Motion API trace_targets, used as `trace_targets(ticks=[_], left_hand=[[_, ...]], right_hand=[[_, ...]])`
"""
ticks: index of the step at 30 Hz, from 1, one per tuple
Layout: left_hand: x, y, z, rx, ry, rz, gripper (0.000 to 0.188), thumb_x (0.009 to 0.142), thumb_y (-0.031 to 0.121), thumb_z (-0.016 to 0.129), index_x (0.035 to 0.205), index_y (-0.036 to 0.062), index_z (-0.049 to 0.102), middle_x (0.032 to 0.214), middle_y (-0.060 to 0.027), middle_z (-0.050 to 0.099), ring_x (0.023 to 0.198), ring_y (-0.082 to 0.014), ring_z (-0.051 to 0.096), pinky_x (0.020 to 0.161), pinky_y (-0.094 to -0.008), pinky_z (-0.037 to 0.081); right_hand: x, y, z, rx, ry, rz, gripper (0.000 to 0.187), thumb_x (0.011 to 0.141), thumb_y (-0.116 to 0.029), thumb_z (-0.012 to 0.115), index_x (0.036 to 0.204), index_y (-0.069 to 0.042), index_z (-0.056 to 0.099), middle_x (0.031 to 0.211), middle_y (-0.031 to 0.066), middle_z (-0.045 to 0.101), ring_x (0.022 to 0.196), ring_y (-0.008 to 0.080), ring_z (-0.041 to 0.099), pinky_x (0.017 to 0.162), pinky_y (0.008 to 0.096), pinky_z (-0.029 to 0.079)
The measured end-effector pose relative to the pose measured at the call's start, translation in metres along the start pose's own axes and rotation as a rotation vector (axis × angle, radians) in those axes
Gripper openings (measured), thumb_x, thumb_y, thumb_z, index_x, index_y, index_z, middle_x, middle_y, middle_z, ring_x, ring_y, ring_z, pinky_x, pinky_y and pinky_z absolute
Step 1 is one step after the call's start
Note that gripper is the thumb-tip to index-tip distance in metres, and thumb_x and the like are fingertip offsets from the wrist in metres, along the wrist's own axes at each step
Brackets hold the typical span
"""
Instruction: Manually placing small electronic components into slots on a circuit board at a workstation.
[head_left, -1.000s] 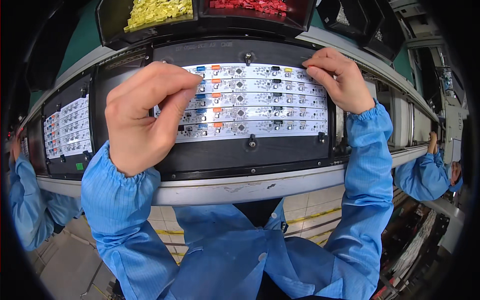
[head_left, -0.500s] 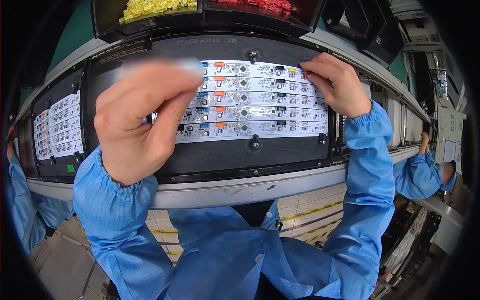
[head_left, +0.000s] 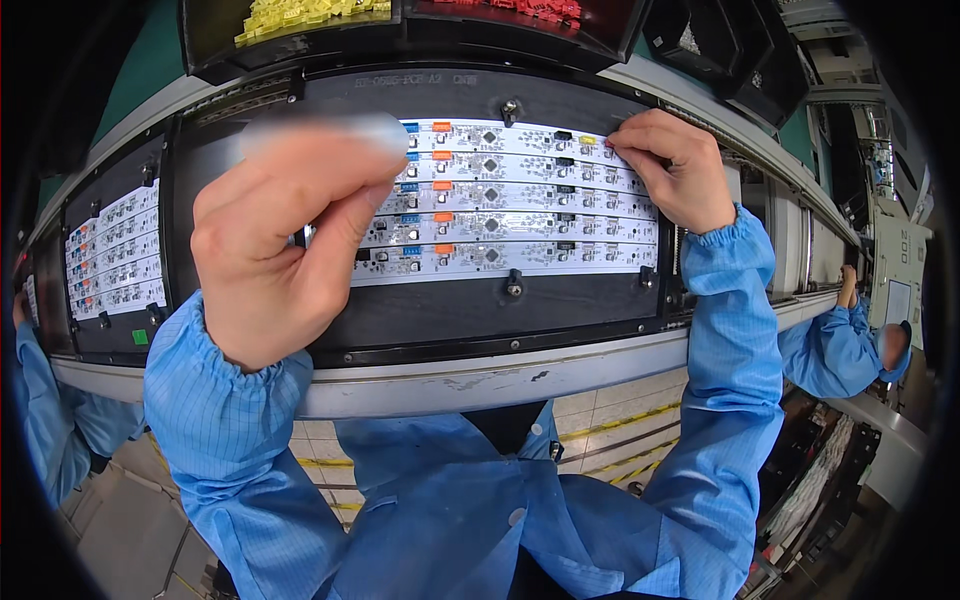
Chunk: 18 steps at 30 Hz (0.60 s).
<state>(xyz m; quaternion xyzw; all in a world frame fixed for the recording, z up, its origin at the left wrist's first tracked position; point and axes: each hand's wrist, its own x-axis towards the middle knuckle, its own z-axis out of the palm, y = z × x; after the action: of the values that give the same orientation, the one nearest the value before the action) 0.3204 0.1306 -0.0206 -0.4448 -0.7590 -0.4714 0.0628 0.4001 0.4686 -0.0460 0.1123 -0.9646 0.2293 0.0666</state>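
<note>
Several long white circuit boards (head_left: 530, 200) lie one above another in a black carrier (head_left: 420, 304). Blue, orange and black connectors stand on them, and a yellow connector (head_left: 587, 141) sits near the top board's right end. Just right of it, my right hand (head_left: 680, 170) has its thumb and index finger pinched at a small red connector (head_left: 609, 142), mostly hidden by the fingertips. My left hand (head_left: 285, 235) is raised over the boards' left ends and covers them. Its thumb and fingers are closed together; the fingertips are blurred, so anything between them cannot be made out.
Beyond the carrier stand black bins of yellow connectors (head_left: 310, 14) and red connectors (head_left: 525, 10). Another carrier with white boards (head_left: 115, 255) is at the left. A metal rail (head_left: 480, 380) runs along the near edge. Other people in blue sleeves (head_left: 830, 350) are at both sides.
My right hand has stayed at the top board's right end, its fingertips shifting only slightly. My left hand keeps its closed pose. The boards appear shifted a little to the right.
</note>
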Motion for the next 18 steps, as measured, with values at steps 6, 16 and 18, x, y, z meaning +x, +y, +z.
trace_targets(ticks=[6, 16, 18], left_hand=[[0.0, 0.002, -0.005, 0.002, -0.012, -0.017, 0.021, 0.075, -0.016, 0.065, 0.092, -0.005, 0.069, 0.084, -0.0148, 0.067, 0.074, -0.0217, 0.066, 0.065, -0.0276, 0.051], [0.035, -0.019, -0.068, 0.382, 0.118, -0.02, 0.017, 0.092, -0.005, 0.06, 0.108, -0.0034, 0.068, 0.101, -0.0071, 0.068, 0.091, -0.0119, 0.061, 0.081, -0.0229, 0.048], [0.059, -0.05, -0.086, 0.499, 0.007, -0.002, 0.019, 0.093, 0.003, 0.063, 0.111, -0.0008, 0.069, 0.104, -0.0072, 0.069, 0.093, -0.0116, 0.063, 0.082, -0.0229, 0.05]], right_hand=[[-0.005, 0.003, 0.003, -0.076, 0.027, -0.088, 0.016, 0.079, 0.007, 0.067, 0.093, 0.0, 0.073, 0.092, 0.0108, 0.068, 0.081, 0.0234, 0.067, 0.071, 0.0301, 0.054], [-0.012, -0.006, 0.001, -0.07, 0.126, -0.062, 0.022, 0.079, 0.008, 0.068, 0.098, -0.002, 0.072, 0.094, 0.0103, 0.067, 0.083, 0.022, 0.067, 0.072, 0.0289, 0.053], [-0.005, -0.018, -0.014, -0.021, 0.278, -0.112, 0.022, 0.08, 0.004, 0.069, 0.1, -0.005, 0.073, 0.094, 0.0085, 0.068, 0.083, 0.0218, 0.067, 0.072, 0.0287, 0.054]])
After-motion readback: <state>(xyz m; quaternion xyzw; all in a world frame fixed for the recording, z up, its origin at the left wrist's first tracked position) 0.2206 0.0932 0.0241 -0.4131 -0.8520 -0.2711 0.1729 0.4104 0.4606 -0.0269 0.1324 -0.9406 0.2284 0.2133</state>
